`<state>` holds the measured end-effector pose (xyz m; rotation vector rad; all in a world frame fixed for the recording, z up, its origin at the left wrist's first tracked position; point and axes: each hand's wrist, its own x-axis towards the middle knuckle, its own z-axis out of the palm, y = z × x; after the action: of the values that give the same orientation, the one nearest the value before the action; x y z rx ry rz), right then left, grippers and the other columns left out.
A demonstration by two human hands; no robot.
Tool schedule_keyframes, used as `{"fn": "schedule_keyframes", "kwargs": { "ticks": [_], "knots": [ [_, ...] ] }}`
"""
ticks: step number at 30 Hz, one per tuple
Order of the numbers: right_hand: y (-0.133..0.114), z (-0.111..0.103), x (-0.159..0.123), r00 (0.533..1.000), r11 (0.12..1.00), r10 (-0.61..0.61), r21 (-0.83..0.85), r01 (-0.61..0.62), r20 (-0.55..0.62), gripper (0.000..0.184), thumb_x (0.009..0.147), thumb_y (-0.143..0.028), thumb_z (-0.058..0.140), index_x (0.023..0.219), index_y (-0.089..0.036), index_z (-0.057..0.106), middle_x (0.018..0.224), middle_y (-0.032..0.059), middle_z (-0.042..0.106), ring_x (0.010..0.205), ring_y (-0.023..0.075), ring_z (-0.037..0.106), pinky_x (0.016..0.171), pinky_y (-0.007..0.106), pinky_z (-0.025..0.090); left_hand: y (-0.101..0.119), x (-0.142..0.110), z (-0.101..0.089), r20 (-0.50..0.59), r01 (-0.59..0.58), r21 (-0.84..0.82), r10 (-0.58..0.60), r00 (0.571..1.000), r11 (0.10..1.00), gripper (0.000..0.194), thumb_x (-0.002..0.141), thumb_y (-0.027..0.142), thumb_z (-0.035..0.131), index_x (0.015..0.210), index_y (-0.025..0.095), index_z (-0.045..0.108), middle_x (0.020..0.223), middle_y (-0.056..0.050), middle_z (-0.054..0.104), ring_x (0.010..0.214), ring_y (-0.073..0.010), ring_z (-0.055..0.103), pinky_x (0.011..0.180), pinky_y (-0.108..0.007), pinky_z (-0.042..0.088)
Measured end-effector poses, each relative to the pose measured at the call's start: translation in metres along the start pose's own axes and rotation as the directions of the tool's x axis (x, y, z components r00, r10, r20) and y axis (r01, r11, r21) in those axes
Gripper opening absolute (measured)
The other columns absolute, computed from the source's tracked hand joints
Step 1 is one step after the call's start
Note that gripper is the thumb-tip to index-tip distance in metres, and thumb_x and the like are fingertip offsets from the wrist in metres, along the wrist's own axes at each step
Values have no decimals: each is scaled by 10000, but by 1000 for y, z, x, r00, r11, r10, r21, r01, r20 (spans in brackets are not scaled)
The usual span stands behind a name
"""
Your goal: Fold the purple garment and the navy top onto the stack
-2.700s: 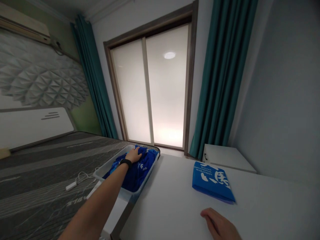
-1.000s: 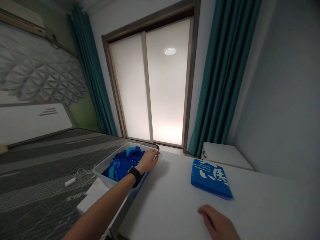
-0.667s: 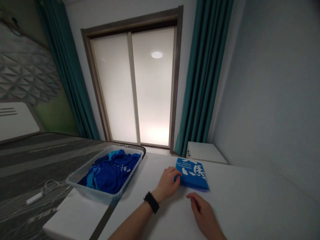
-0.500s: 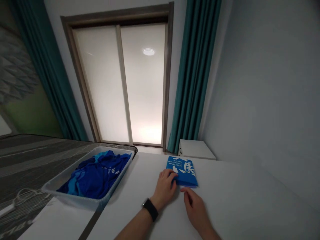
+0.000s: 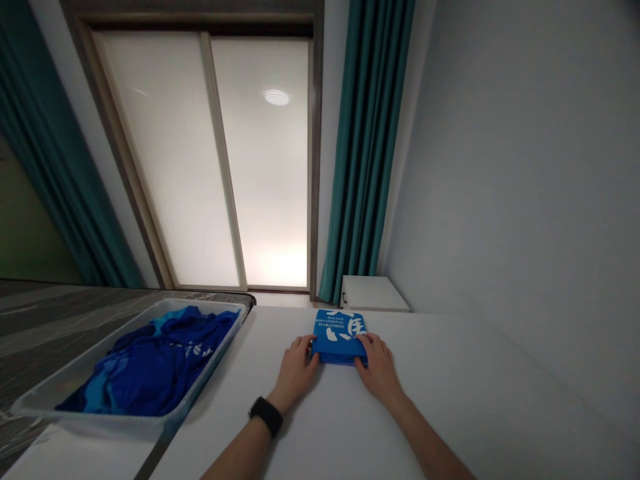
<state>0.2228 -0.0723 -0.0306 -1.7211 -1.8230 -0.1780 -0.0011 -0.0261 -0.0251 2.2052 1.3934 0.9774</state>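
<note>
A blue T-shirt [image 5: 336, 348], folded into a small thick rectangle with white lettering on top, lies flat on the white table. My left hand [image 5: 295, 370] grips its left edge, thumb near the front corner and fingers along the side. On the opposite edge is my right hand [image 5: 381, 368], its fingertips on top and its thumb at the front corner. Both hands hold the bundle between them. Part of the lettering near the right fingers is covered.
To the left, a translucent plastic bin [image 5: 173, 421] holds crumpled blue clothes [image 5: 150, 367]. A dark patterned bed [image 5: 65, 313] lies beyond it. At the back stands a low white cabinet [image 5: 373, 293], and a grey wall [image 5: 510, 187] borders the table [image 5: 450, 373] on the right.
My right hand has moved from in front of the T-shirt to its right edge. My left hand has shifted to the left edge. The view has turned slightly right.
</note>
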Motion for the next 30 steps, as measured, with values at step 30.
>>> {"fn": "schedule_keyframes", "kwargs": {
  "ticks": [30],
  "knots": [
    [11, 1, -1, 994, 982, 69, 184, -54, -80, 370, 887, -177, 430, 1190, -259, 625, 1005, 70, 607, 972, 233, 568, 862, 389, 436, 9, 1, 0, -55, -67, -155, 59, 997, 986, 217, 903, 248, 427, 996, 213, 620, 873, -45, 600, 763, -189, 587, 734, -310, 459]
  ]
}}
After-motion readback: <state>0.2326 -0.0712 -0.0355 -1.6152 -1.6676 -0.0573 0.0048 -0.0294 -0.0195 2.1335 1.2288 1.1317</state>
